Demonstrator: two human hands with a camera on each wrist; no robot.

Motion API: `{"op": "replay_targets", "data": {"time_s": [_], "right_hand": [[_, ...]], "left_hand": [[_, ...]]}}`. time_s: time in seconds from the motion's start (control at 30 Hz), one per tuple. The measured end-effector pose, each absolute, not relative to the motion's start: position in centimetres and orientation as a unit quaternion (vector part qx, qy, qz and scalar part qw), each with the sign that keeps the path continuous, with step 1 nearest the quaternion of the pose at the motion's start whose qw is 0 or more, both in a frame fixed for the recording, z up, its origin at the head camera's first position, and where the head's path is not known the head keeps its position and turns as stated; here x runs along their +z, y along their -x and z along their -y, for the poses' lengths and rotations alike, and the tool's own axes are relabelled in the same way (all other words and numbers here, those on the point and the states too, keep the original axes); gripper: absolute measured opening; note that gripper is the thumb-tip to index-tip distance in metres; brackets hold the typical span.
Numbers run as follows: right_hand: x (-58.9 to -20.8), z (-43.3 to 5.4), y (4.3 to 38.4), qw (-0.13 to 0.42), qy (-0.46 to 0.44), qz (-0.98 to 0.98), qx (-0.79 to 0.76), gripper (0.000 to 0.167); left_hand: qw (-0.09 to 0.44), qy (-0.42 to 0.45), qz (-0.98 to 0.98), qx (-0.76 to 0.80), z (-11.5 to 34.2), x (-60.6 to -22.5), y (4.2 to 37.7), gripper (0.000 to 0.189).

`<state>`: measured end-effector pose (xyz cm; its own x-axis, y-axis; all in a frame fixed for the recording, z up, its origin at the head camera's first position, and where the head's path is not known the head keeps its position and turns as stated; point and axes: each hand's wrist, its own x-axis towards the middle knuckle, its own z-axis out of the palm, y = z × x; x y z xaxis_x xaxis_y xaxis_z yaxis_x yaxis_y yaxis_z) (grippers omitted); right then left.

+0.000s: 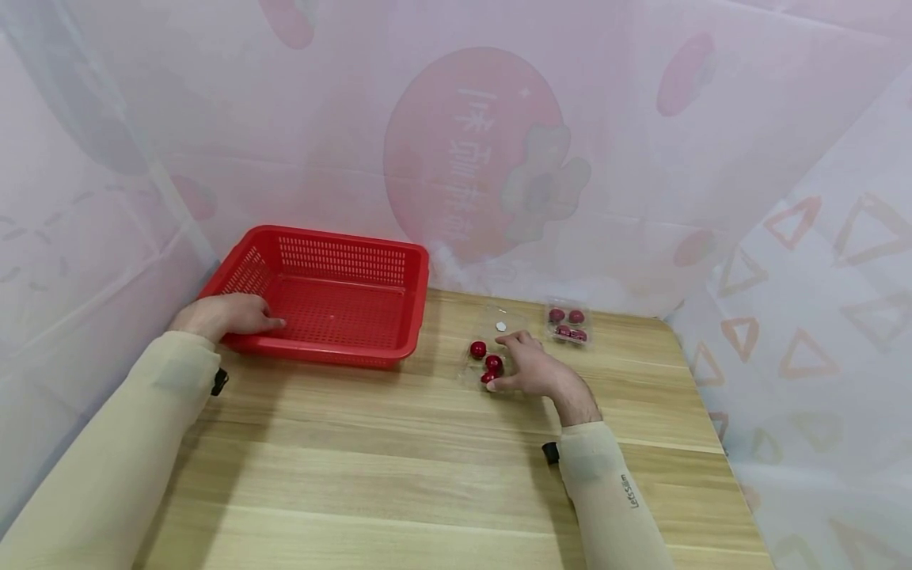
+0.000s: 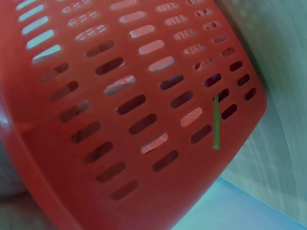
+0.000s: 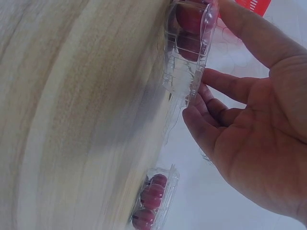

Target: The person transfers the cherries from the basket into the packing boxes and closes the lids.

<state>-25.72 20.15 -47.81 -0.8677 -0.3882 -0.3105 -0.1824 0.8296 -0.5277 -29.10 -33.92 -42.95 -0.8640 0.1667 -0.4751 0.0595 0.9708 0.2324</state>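
Observation:
My left hand [image 1: 238,313] grips the near left rim of a red plastic basket [image 1: 363,354], whose slotted side [image 2: 139,105] fills most of the left wrist view. My right hand [image 1: 534,368] is spread over the right side of an open clear plastic box [image 1: 466,375]. Thumb and fingertips reach the box's edge, set apart from each other. Inside lie three shiny dark red round fruits [image 1: 478,349], also visible through the wall in the right wrist view. The box's lid, bearing a white round sticker [image 1: 501,326], is folded back toward the wall.
A second clear box [image 1: 568,322] with several red fruits stands farther right, near the back edge of the wooden table [image 1: 399,459]. Printed fabric walls [image 1: 641,158] surround the table on the back and both sides. The basket stands at the back left.

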Motion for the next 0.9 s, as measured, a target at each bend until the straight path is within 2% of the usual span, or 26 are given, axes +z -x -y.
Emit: {"op": "replay_targets", "data": {"time_s": [0.1, 0.3, 0.47, 0.7, 0.9], "right_hand": [[-47.8, -20.2, 25.7, 0.207, 0.154, -0.934, -0.248, 0.094], [-47.7, -20.2, 25.7, 0.206, 0.156, -0.934, -0.247, 0.094], [-47.8, -20.1, 25.8, 0.206, 0.156, -0.935, -0.244, 0.094], [-47.8, -20.1, 25.8, 0.207, 0.154, -0.935, -0.243, 0.094], [-47.8, -20.2, 25.8, 0.207, 0.154, -0.935, -0.244, 0.094]], "left_hand": [[0.265, -0.065, -0.954, 0.12, 34.1, -42.8, 29.3, 0.058], [0.296, -0.067, -0.941, 0.146, 34.7, -42.6, 29.6, 0.032], [0.3, -0.063, -0.939, 0.155, 35.3, -42.7, 29.7, 0.019], [0.303, -0.064, -0.938, 0.155, 35.1, -42.4, 29.6, 0.014], [0.268, -0.099, -0.946, 0.155, 34.6, -42.1, 29.4, 0.012]]}}
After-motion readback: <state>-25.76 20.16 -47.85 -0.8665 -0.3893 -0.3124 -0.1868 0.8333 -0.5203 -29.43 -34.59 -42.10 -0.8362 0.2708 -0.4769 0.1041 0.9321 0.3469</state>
